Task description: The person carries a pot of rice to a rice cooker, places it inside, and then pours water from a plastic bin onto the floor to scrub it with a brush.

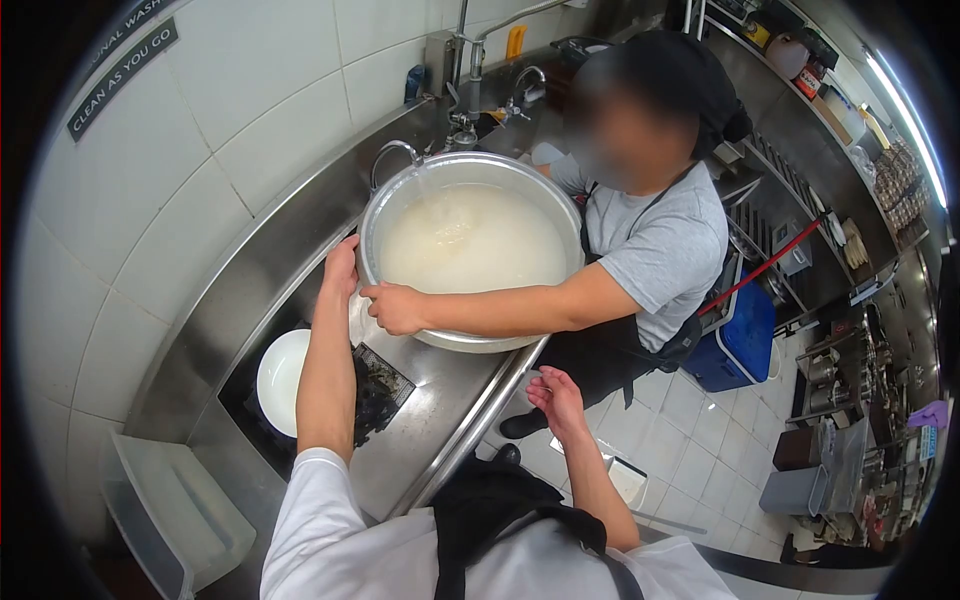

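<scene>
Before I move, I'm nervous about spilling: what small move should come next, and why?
I'd probably bring your right hand to the nearest side of the pot. That hand looks free, apart from the pot, while your left hand and the co-worker's hand are close together at its left. With cloudy liquid inside, support there might steady it.

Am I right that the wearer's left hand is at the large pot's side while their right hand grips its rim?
Not quite: the head view shows the right hand apart from the large pot, in the air; the left hand is at the pot's side.
</scene>
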The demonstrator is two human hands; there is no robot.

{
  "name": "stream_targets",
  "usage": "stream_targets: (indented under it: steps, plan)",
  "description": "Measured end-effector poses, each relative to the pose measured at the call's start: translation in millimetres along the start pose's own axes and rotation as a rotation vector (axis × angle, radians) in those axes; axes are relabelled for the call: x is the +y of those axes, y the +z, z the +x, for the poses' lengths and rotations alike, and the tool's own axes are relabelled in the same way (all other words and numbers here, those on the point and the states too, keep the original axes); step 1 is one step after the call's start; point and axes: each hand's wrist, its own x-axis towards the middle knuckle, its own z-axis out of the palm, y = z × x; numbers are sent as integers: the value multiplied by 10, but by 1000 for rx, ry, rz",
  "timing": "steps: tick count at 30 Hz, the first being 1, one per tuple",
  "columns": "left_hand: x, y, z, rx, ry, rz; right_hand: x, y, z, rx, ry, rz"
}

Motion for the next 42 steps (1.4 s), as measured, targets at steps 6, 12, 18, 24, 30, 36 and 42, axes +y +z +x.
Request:
stream_targets:
  steps: [6,12,18,24,30,36,42]
  plan:
    - [12,18,-31,-3,-7,-30,55,-71,-39,-15,24,-5]
    - [12,4,-10,-3,-28,-30,98,-118,-55,-11,45,3]
    - [-2,-5,17,-10,-9,-22,131,-153,-62,-4,66,-9]
    - [-41,-29,82,-1,-10,-47,178,-205,-63,-11,86,-19]
    - [-18,-7,35,-5,-6,-42,223,-248,-81,-6,98,-26]
    - [-22,-9,30,15,-16,-54,296,-291,-126,-4,126,-34]
    - [-19,-11,42,-10,-26,-39,387,-353,-151,-1,152,-31]
